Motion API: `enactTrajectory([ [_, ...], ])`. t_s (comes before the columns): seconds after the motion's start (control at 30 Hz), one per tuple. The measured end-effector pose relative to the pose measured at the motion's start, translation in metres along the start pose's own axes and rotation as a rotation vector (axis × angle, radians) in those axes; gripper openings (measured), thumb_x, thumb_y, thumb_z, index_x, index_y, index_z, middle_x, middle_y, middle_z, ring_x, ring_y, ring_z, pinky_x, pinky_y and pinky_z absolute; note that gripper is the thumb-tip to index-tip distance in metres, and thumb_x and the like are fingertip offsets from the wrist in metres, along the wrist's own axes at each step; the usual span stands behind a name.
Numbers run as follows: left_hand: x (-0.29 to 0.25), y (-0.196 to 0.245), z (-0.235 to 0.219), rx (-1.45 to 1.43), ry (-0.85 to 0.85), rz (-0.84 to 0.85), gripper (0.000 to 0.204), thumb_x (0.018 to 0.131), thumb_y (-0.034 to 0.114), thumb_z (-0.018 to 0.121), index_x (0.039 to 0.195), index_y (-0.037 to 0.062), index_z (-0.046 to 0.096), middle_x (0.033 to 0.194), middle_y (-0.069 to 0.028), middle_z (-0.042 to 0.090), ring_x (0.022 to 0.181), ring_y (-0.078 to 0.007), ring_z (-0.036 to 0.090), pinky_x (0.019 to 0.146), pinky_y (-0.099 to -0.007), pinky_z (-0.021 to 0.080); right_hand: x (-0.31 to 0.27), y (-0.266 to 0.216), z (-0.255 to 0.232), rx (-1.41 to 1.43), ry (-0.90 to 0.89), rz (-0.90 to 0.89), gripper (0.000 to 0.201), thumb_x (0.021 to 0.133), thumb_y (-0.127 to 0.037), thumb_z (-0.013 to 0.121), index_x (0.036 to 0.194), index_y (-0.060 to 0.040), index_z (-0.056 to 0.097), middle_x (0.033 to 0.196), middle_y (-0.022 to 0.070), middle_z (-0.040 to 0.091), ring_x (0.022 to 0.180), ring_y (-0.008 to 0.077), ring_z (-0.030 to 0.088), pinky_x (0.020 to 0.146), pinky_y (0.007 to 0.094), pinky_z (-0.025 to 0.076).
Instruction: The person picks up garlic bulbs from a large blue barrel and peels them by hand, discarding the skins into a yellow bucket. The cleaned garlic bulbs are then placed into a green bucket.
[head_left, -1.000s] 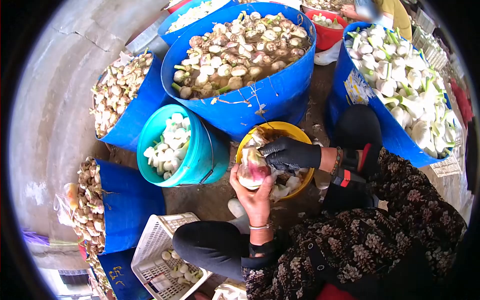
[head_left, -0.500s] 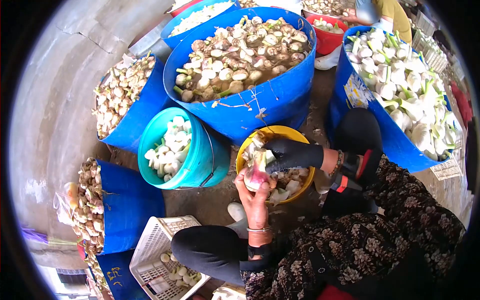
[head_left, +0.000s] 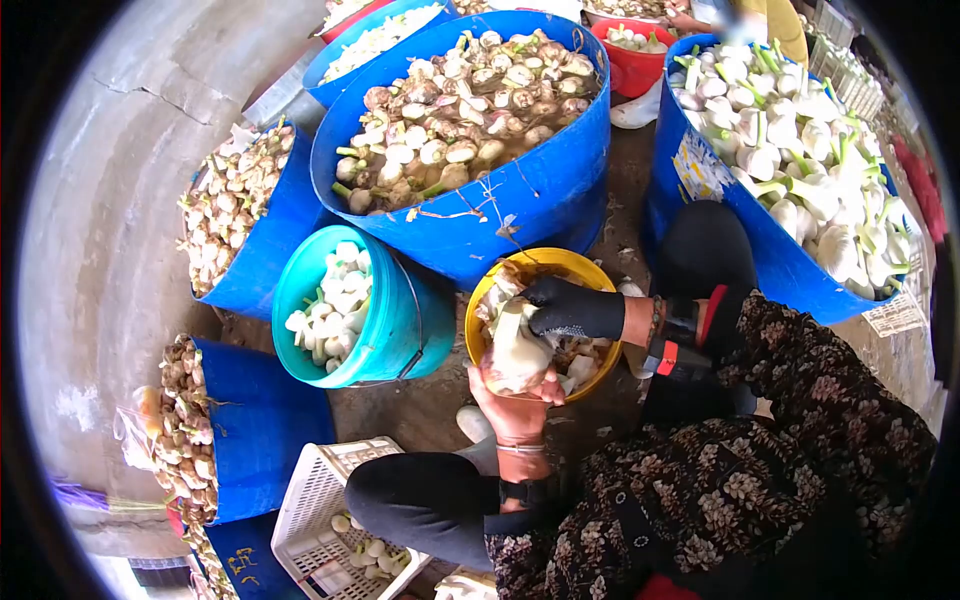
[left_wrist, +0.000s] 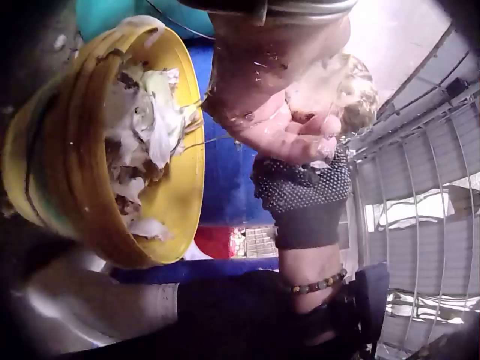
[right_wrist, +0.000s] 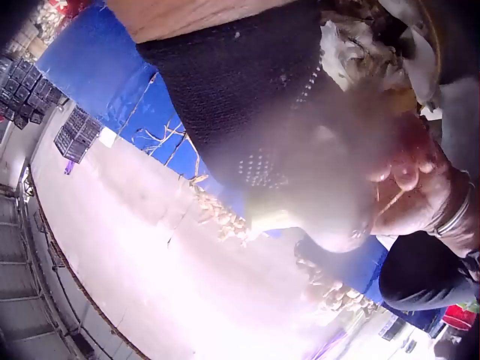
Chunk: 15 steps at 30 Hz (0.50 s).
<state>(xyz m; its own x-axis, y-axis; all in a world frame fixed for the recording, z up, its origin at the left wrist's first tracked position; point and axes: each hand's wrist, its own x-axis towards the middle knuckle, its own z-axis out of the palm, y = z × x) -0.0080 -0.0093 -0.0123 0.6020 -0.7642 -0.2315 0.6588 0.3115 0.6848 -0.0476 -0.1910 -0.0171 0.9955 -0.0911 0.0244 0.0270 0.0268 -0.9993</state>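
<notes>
A large garlic bulb (head_left: 518, 358), pale and with a thick stem, is held over a yellow bucket (head_left: 578, 264). My bare left hand (head_left: 515, 408) grips it from below, fingers curled round its base. The right hand (head_left: 577, 309), in a dark glove with pale dots, holds the upper side beside the stem. Peeled skins (left_wrist: 154, 120) lie inside the bucket in the left wrist view. From the right wrist, the bulb (right_wrist: 337, 221) is blurred between the glove (right_wrist: 232, 105) and the left hand's fingers, and the gloved fingertips are partly hidden.
A teal bucket (head_left: 400, 330) of peeled white garlic stands to the left. Behind it is a large blue tub (head_left: 540, 180) of bulbs in brownish water. Another blue tub (head_left: 735, 215) of clean garlic is at right. A white crate (head_left: 300, 510) sits by the left knee.
The bulb has turned in my hands: its purplish side faced up earlier, and now a whitish side shows. Both hands stay over the yellow bucket, and the head view has shifted slightly.
</notes>
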Motion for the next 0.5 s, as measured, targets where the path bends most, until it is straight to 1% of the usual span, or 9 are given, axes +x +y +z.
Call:
enactTrajectory([
  [0.03, 0.001, 0.002, -0.002, -0.262, -0.107, -0.160, 0.072, 0.085, 0.069, 0.032, 0.108, 0.0040, 0.052, 0.067, -0.0148, 0.058, 0.048, -0.0274, 0.052, 0.045, -0.0418, 0.045, -0.003, -0.001, -0.001, 0.050, -0.006, 0.045, 0.031, 0.082, -0.011, 0.061, 0.110, 0.0022, 0.059, 0.096, 0.0070, 0.064, 0.091, 0.0112, 0.055, 0.078, 0.0282, 0.047],
  [0.07, 0.005, 0.004, -0.003, -0.228, 0.014, -0.202, 0.075, 0.085, 0.070, 0.028, 0.108, 0.0036, 0.053, 0.067, -0.0148, 0.058, 0.050, -0.0282, 0.054, 0.045, -0.0397, 0.047, 0.000, 0.006, -0.001, 0.025, 0.002, -0.005, 0.031, 0.081, -0.011, 0.060, 0.109, 0.0017, 0.059, 0.097, 0.0068, 0.063, 0.093, 0.0114, 0.055, 0.078, 0.0284, 0.047],
  [0.17, 0.010, 0.002, -0.003, 0.326, 0.314, 0.094, 0.062, 0.091, 0.058, 0.034, 0.117, 0.0031, 0.049, 0.085, -0.0162, 0.061, 0.064, -0.0261, 0.061, 0.056, -0.0383, 0.051, 0.001, 0.005, -0.008, 0.028, 0.134, 0.165, 0.031, 0.079, -0.011, 0.060, 0.107, 0.0017, 0.060, 0.096, 0.0065, 0.064, 0.091, 0.0115, 0.055, 0.078, 0.0287, 0.047],
  [0.2, 0.009, -0.001, -0.001, 0.328, 0.311, 0.094, 0.062, 0.091, 0.058, 0.034, 0.117, 0.0031, 0.049, 0.085, -0.0162, 0.061, 0.064, -0.0261, 0.061, 0.056, -0.0383, 0.051, 0.000, 0.004, -0.008, 0.004, 0.181, 0.175, 0.031, 0.077, -0.011, 0.060, 0.105, 0.0028, 0.061, 0.093, 0.0060, 0.064, 0.086, 0.0113, 0.055, 0.075, 0.0293, 0.047],
  [0.23, 0.004, 0.000, 0.011, 0.382, 0.328, 0.233, 0.052, 0.091, 0.045, 0.044, 0.121, 0.0023, 0.045, 0.101, -0.0153, 0.057, 0.080, -0.0244, 0.059, 0.065, -0.0377, 0.052, 0.001, 0.011, -0.005, 0.008, 0.184, 0.176, 0.031, 0.077, -0.011, 0.060, 0.105, 0.0028, 0.061, 0.093, 0.0060, 0.064, 0.086, 0.0113, 0.055, 0.075, 0.0293, 0.047],
  [0.27, 0.002, 0.000, 0.018, 0.433, 0.346, 0.373, 0.048, 0.092, 0.032, 0.054, 0.125, 0.0015, 0.041, 0.117, -0.0144, 0.052, 0.097, -0.0227, 0.058, 0.073, -0.0370, 0.054, 0.004, 0.021, 0.000, -0.076, 0.254, 0.025, 0.030, 0.078, -0.011, 0.059, 0.104, 0.0021, 0.062, 0.086, 0.0079, 0.065, 0.079, 0.0130, 0.058, 0.069, 0.0297, 0.048],
  [0.3, 0.012, -0.008, 0.004, 0.912, 0.304, 0.593, 0.048, 0.085, 0.015, 0.065, 0.125, 0.0007, 0.042, 0.123, -0.0123, 0.048, 0.106, -0.0190, 0.052, 0.090, -0.0325, 0.046, 0.006, 0.030, 0.004, -0.162, 0.318, -0.126, 0.028, 0.078, -0.012, 0.058, 0.102, 0.0015, 0.064, 0.078, 0.0098, 0.066, 0.073, 0.0146, 0.061, 0.063, 0.0302, 0.049],
  [0.33, 0.011, -0.010, 0.005, 0.738, 0.299, 0.526, 0.050, 0.083, 0.011, 0.065, 0.126, 0.0021, 0.042, 0.119, -0.0110, 0.050, 0.104, -0.0180, 0.051, 0.090, -0.0312, 0.044, 0.002, 0.010, 0.008, -0.181, 0.198, 0.049, 0.030, 0.078, -0.012, 0.058, 0.103, 0.0025, 0.063, 0.083, 0.0128, 0.068, 0.076, 0.0178, 0.063, 0.067, 0.0328, 0.050],
  [0.5, 0.008, -0.006, 0.009, 0.502, 0.236, 0.457, 0.056, 0.075, 0.001, 0.067, 0.126, 0.0026, 0.044, 0.117, -0.0088, 0.051, 0.104, -0.0177, 0.051, 0.092, -0.0310, 0.042, 0.000, 0.007, 0.002, -0.214, 0.163, 0.039, 0.029, 0.074, -0.008, 0.061, 0.101, 0.0035, 0.062, 0.086, 0.0106, 0.066, 0.079, 0.0131, 0.057, 0.070, 0.0308, 0.048],
])
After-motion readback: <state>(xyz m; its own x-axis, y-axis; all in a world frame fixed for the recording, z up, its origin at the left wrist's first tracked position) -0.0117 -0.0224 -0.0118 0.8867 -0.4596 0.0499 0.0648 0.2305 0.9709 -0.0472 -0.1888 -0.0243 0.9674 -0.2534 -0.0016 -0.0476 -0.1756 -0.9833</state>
